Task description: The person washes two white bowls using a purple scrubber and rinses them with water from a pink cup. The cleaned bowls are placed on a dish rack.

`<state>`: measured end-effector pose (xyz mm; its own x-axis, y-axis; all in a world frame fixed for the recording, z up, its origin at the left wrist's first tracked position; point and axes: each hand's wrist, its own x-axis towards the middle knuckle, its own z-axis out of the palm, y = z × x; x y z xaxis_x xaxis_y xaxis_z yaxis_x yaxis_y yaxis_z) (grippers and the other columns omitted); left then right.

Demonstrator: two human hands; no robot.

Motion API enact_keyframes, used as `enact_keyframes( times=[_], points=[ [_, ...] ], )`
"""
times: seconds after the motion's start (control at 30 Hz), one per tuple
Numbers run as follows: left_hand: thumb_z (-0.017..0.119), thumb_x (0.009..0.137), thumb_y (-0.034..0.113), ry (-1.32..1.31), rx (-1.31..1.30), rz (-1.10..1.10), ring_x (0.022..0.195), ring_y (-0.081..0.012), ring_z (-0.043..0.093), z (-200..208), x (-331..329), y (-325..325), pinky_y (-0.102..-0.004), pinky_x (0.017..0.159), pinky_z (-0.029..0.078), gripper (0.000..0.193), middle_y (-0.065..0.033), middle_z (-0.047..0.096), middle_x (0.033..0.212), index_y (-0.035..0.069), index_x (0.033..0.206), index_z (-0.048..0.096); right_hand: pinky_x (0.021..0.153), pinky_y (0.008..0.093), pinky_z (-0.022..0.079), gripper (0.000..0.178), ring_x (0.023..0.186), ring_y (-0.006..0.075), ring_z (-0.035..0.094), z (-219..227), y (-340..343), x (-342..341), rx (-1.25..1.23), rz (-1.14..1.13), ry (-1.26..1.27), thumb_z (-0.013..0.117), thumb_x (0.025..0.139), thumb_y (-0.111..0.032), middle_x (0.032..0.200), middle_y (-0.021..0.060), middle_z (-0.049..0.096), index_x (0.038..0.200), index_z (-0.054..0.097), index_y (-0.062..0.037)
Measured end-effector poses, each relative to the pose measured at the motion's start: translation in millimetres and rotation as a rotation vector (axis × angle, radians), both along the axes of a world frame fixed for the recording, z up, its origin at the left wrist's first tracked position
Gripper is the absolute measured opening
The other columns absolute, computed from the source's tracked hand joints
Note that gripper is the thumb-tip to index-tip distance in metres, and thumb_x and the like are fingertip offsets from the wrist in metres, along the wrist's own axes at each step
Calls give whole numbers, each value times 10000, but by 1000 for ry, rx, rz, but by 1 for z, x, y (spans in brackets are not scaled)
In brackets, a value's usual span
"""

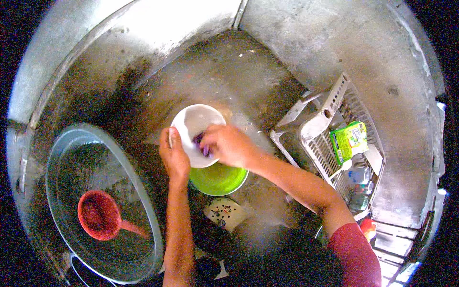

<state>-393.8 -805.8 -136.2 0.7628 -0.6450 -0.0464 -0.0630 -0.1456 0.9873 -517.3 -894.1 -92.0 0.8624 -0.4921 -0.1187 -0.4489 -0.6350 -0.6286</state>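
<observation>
A white bowl (197, 116) is tilted toward me, and my left hand (175, 155) grips its left rim with the thumb on the inside. Inside the bowl, my right hand (230, 143) has its fingers closed around a small purple scrubber (198, 139), partly hidden by those fingers, pressed against the inner wall. Just below the white bowl a bright green basin (221, 182) stands on the floor, its far side covered by the bowl and my right hand.
At the left stands a large round tub (152, 217) with a red dipper (101, 214) in it. A grey plastic shelf rack (313, 131) at the right carries a green packet (349, 142) and clear containers (359, 176). A spotted pale object (224, 214) lies near the basin. Walls (306, 33) enclose the corner.
</observation>
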Motion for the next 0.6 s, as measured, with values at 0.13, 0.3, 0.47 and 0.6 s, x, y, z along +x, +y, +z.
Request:
enact_keyframes(
  times=[0.13, 0.3, 0.47, 0.6],
  points=[
    [462, 1082, 364, 80, 4, 37, 897, -202, 571, -10, -6, -2, -368, 846, 477, 409, -124, 651, 983, -21, 1092, 598, 811, 465, 542, 124, 859, 377, 674, -1, -3, 9, -54, -268, -339, 688, 743, -42, 852, 182, 677, 858, 736, -44],
    [419, 1086, 444, 269, -231, 216, 964, -239, 573, -21, 2, -1, -403, 900, 473, 516, -154, 648, 1072, -41, 1163, 579, 848, 439, 548, 191, 930, 346, 678, -4, 1, 16, -57, 80, -355, 649, 715, 55, 957, 147, 691, 869, 723, -30],
    [433, 1085, 428, 114, -10, 140, 992, -225, 550, -22, -10, -7, -375, 925, 455, 492, -144, 625, 1098, -36, 1179, 567, 842, 433, 556, 178, 931, 380, 691, -4, 1, 22, -71, -326, -442, 686, 792, -43, 1028, 188, 715, 962, 741, -42],
    [460, 1069, 466, 407, -270, 184, 982, -234, 595, -18, 1, -8, -381, 895, 497, 514, -148, 637, 1083, -27, 1159, 572, 921, 434, 549, 248, 992, 374, 694, -3, 0, 22, -54, 13, -350, 668, 774, -10, 1094, 180, 712, 1006, 748, -45]
  ],
)
